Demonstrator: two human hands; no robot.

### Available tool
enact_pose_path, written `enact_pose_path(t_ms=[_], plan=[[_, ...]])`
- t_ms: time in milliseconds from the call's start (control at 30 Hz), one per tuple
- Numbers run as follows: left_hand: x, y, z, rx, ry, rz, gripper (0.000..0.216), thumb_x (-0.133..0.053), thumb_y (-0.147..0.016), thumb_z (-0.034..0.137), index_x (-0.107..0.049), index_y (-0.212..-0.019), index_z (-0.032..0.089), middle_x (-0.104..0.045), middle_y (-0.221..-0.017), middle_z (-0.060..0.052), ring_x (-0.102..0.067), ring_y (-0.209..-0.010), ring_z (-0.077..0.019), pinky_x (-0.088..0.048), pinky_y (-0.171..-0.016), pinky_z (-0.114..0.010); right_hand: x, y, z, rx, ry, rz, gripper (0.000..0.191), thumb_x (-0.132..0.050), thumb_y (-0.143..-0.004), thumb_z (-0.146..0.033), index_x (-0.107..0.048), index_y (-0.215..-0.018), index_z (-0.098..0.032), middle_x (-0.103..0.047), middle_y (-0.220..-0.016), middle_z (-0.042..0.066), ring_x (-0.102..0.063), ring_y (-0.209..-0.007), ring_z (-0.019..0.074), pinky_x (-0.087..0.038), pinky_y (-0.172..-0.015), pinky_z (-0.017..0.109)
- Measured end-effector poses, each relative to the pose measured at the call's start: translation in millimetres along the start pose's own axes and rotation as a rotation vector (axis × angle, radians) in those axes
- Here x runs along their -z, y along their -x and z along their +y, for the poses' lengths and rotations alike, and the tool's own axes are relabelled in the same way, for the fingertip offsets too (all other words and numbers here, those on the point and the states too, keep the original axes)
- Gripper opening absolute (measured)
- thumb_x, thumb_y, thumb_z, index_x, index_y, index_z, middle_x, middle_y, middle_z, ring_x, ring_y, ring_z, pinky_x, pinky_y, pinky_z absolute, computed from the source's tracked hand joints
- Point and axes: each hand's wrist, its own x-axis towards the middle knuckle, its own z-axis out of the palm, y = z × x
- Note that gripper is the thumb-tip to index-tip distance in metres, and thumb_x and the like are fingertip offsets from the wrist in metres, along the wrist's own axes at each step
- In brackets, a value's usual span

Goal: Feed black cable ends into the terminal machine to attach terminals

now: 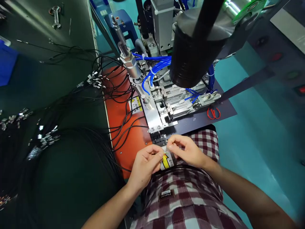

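My left hand (146, 160) is closed in a pinch at the machine's front edge, and a tiny pale sliver shows at its fingertips, too small to name. Close by on the right, my right hand (186, 150) is also pinched; whatever its fingers hold, if anything, is hidden. A small gap separates the two hands. Below and between them is a label with a yellow arrow (166, 161). Just beyond the fingertips lies the machine's metal fixture (153, 119). Several black cables (126, 122) run across the orange plate (133, 136) toward that fixture.
Bundles of black cables with metal connectors (49, 138) cover the dark table (71, 171) on the left. A wrench (56, 17) lies at the back. A black cylinder (190, 60) hangs above the machine. Red-handled scissors (213, 113) lie on the dark plate at right.
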Motion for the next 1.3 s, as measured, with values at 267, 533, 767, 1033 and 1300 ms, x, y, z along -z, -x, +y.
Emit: enact_pose_path(t_ms=[267,533,767,1033,1300], plan=[[-1,-2,-2,-0.042,0.004,0.054,0.020,-0.066,-0.082,0.032,-0.057,-0.078,0.014,-0.038,-0.051,0.009,-0.028,-0.038,-0.0007,-0.015,-0.040,-0.017,-16,16,1,0.361,0.398,0.271,0.006,-0.061,-0.083,-0.013,-0.059,-0.084,-0.018,-0.059,-0.072,0.001,-0.055,-0.064,0.0137,-0.043,-0.061,0.028],[-2,0,-2,-0.044,-0.061,0.044,0.022,-0.065,-0.082,0.036,-0.057,-0.080,0.015,-0.036,-0.048,0.009,-0.028,-0.039,-0.0019,-0.017,-0.040,-0.016,-16,15,-2,0.460,0.752,0.224,0.006,-0.054,-0.088,-0.013,-0.056,-0.083,-0.015,-0.062,-0.074,0.004,-0.052,-0.065,0.0156,-0.036,-0.061,0.031],[-4,1,0,-0.024,-0.112,0.010,0.025,-0.065,-0.081,0.038,-0.059,-0.082,0.014,-0.037,-0.048,0.009,-0.028,-0.042,-0.0029,-0.018,-0.040,-0.016,-13,16,-18,0.273,0.775,0.143,0.014,-0.045,-0.093,-0.016,-0.053,-0.082,-0.016,-0.059,-0.078,0.004,-0.050,-0.066,0.0149,-0.035,-0.062,0.030],[-2,-1,-4,-0.041,-0.035,0.055,0.021,-0.064,-0.083,0.034,-0.058,-0.079,0.015,-0.033,-0.048,0.009,-0.023,-0.043,-0.0022,-0.018,-0.042,-0.016,-13,14,-4,-0.088,0.223,0.151,0.012,-0.049,-0.093,-0.027,-0.057,-0.088,-0.019,-0.053,-0.067,-0.003,-0.049,-0.058,0.0106,-0.037,-0.053,0.023],[-3,1,-2,-0.041,-0.066,0.046,0.022,-0.065,-0.081,0.036,-0.058,-0.079,0.015,-0.034,-0.048,0.009,-0.024,-0.042,-0.0022,-0.017,-0.041,-0.016,-22,13,-10,-0.044,0.216,0.171,0.014,-0.052,-0.089,-0.022,-0.054,-0.076,-0.017,-0.053,-0.069,-0.002,-0.047,-0.062,0.0102,-0.038,-0.056,0.022]])
